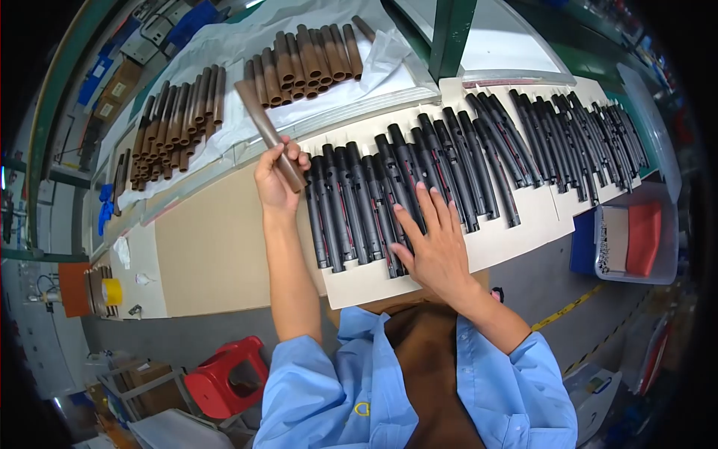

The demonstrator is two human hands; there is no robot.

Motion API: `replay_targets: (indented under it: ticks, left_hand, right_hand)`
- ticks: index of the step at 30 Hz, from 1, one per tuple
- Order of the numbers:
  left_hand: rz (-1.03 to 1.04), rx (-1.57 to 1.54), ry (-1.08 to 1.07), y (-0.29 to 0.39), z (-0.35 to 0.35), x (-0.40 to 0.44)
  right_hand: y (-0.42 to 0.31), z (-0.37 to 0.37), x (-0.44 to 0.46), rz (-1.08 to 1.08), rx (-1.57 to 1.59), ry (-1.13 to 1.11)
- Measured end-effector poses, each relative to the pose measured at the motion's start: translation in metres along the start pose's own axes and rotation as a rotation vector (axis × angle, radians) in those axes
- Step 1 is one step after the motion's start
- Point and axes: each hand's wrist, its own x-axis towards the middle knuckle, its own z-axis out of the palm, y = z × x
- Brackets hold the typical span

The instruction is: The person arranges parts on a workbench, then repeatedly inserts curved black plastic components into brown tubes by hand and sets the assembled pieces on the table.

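A brown tube [267, 131] is gripped in my left hand [278, 178], tilted with its far end up and to the left. My right hand [438, 251] lies with fingers spread over a row of black tubes [357, 202], its fingertips at or just above them; contact is hard to tell. Red strips show along some of these black tubes, which lie side by side on a pale board [389, 288]. Beyond my left hand, brown tubes are heaped in two piles, a left pile [176, 123] and a middle pile [307, 63], on white sheeting.
More black tubes [583, 142] lie on the board's right end. A green post [452, 37] rises at the back. Clear bins [636, 232] stand right, a red stool [228, 374] lower left. A yellow tape roll [112, 292] sits at the table's left end.
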Motion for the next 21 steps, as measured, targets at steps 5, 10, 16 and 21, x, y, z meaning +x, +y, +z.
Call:
replay_targets:
  ticks: [5,10,16,21]
  left_hand:
    - [-0.045,-0.047,0.097,-0.006,-0.007,-0.011]
    - [-0.049,-0.075,0.161,-0.007,-0.009,-0.01]
    - [-0.065,-0.049,0.186,-0.008,-0.006,-0.013]
    - [-0.078,-0.052,0.183,-0.008,-0.002,-0.015]
  right_hand:
    - [0.01,0.007,0.013,-0.051,-0.037,0.086]
    - [-0.012,0.016,-0.01,-0.238,0.134,0.088]
    - [-0.014,0.035,0.003,-0.223,0.05,0.051]
    - [-0.012,0.018,0.015,-0.22,0.012,0.108]
